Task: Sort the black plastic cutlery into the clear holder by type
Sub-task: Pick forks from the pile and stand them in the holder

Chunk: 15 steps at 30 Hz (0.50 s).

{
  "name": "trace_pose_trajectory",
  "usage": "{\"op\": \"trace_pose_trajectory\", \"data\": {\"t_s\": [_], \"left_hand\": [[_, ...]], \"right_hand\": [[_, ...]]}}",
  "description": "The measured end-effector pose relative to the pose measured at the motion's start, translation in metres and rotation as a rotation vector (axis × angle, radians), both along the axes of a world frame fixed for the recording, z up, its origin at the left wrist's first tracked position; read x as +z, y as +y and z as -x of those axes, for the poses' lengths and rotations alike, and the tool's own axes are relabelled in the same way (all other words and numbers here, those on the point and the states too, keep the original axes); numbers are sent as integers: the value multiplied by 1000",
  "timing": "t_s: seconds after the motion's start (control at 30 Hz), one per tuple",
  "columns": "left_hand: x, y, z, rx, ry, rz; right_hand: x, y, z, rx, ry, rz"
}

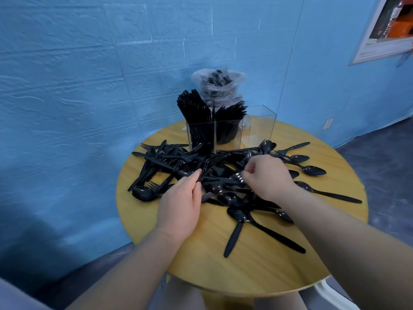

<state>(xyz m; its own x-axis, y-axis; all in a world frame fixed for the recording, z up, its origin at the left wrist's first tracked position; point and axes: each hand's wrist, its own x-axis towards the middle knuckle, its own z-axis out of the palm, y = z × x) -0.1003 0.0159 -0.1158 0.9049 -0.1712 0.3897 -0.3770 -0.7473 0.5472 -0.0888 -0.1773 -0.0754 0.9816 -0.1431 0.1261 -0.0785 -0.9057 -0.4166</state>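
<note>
While both hands [178,204] reach forward, each pinches forks [207,166].

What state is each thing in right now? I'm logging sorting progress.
Left hand: grips a bunch of forks.
Right hand: pinches one fork by its tines.
Left compartment: packed with upright cutlery.
Middle compartment: packed with forks, tines up.
Right compartment: empty.
Loose pile: unsorted on the table.
Plastic bag: open, holding cutlery.

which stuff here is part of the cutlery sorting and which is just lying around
Part of the job: loose cutlery pile, clear holder, left hand gripping forks, right hand pinching a fork.
Just there: plastic bag behind the holder, poster, round table.
</note>
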Motion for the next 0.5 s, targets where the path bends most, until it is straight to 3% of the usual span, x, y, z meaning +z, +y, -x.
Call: {"op": "trace_pose_trajectory", "data": {"t_s": [0.27, 0.5], "left_hand": [[2, 2, 1, 34, -19, 43], [25, -8, -1, 13, 59, 26]], "right_hand": [[24, -37, 20, -104, -415, -437], [39, -26, 32, 108, -319, -537]]}}
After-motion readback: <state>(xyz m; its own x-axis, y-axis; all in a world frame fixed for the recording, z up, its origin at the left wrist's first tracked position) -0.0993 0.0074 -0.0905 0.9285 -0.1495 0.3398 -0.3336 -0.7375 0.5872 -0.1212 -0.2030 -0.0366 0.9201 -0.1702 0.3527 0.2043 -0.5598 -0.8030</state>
